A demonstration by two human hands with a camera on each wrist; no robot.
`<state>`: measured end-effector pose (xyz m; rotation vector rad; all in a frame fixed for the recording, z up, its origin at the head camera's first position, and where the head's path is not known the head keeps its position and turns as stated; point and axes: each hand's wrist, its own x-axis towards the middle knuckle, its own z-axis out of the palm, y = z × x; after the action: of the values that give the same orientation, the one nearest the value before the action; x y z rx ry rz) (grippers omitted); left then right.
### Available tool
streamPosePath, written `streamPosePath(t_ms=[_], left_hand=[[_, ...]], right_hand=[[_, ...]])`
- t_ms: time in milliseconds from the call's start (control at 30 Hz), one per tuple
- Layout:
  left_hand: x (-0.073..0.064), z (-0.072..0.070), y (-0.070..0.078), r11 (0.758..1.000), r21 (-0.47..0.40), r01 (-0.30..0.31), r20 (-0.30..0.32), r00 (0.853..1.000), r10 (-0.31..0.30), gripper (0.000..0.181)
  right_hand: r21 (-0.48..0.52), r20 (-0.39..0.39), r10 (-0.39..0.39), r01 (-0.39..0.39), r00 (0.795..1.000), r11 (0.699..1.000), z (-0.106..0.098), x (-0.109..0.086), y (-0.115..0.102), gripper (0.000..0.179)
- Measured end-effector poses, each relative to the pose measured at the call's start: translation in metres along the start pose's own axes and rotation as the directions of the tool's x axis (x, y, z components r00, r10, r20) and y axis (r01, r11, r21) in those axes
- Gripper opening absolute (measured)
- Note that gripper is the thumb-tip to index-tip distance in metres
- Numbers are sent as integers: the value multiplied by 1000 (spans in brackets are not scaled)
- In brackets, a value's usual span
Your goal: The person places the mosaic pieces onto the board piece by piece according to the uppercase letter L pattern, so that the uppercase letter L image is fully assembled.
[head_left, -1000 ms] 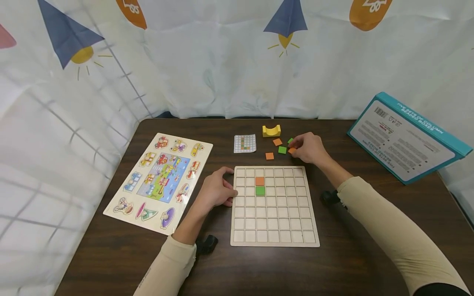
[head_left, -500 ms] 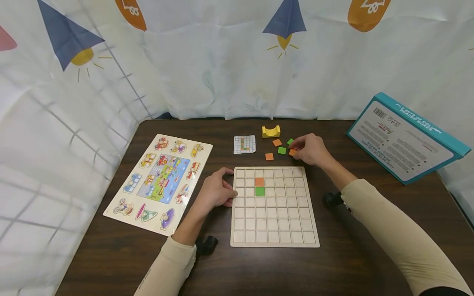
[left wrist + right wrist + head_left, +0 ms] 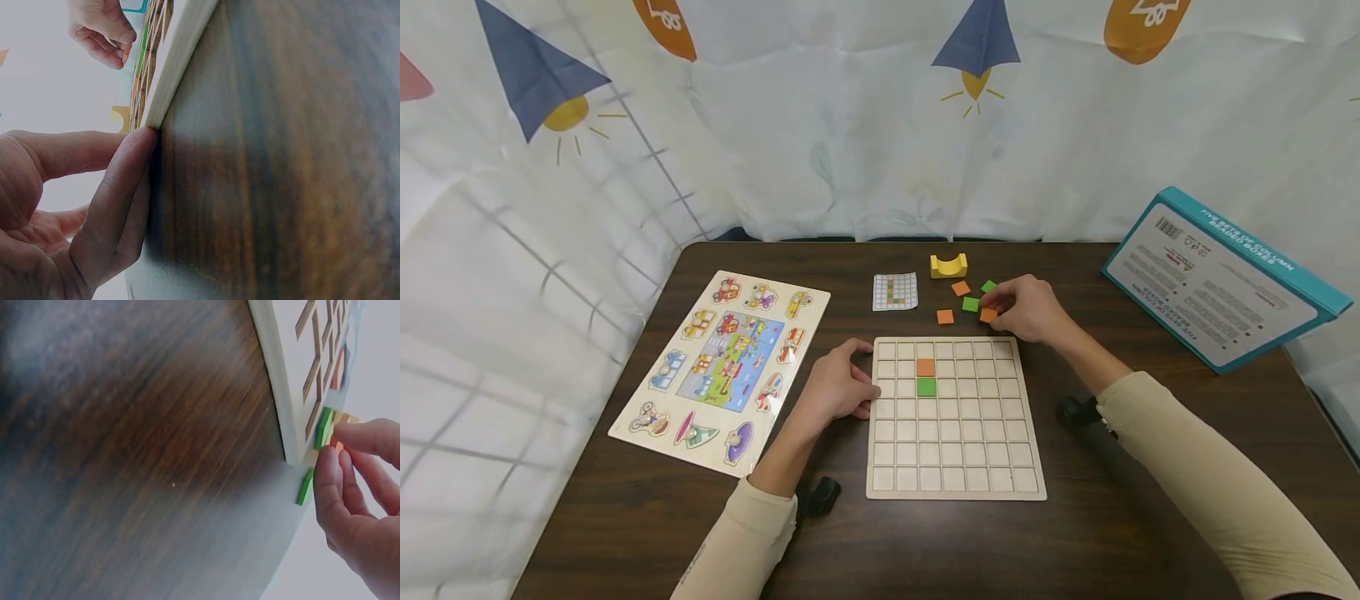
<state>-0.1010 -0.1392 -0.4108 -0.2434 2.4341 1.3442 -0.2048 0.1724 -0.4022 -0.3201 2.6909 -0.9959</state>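
My left hand touches the left edge of a square wooden grid board with its fingertips; in the left wrist view the fingertips sit right at the board's pale side. Between thumb and fingers, my right hand pinches an orange square tile beyond the board's far right corner. Close by lie green tiles and orange tiles. Set into the board, one above the other, are an orange tile and a green tile. The right wrist view shows the right fingers partly hiding the held tile.
A small pattern card printed with a coloured grid lies behind the board, beside a yellow curved block. A peg puzzle board with vehicle pictures lies on the left. At the right a teal-edged box leans at a slant.
My right hand has shifted slightly toward the board with the orange tile, which shows more fully now. My left hand and the grid board have stayed in place.
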Motion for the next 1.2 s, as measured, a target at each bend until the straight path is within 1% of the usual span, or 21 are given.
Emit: streamPosePath(t_ms=[200, 433, 633, 867, 1100, 1200], left_hand=[[-1, 0, 1, 1000, 4, 2, 2, 1000, -2, 68], [0, 0, 1, 1000, 11, 6, 3, 1000, -6, 68], [-1, -1, 1, 1000, 17, 7, 2, 1000, -7, 68], [0, -1, 1, 1000, 8, 2, 4, 1000, -2, 68], [0, -1, 1, 1000, 8, -9, 4, 1000, 9, 67], [0, -1, 0, 1000, 7, -8, 6, 1000, 8, 67]], right_hand=[[2, 15, -9, 9, 1000, 1000, 2, -5, -3, 31], [6, 28, -48, 47, 998, 999, 5, -12, -8, 32], [8, 42, -64, 63, 997, 998, 11, -16, -11, 32], [36, 56, -80, 78, 995, 996, 19, -25, -17, 30], [62, 61, -122, 118, 991, 991, 26, -31, -20, 29], [91, 75, -128, 121, 989, 988, 29, -34, -23, 29]])
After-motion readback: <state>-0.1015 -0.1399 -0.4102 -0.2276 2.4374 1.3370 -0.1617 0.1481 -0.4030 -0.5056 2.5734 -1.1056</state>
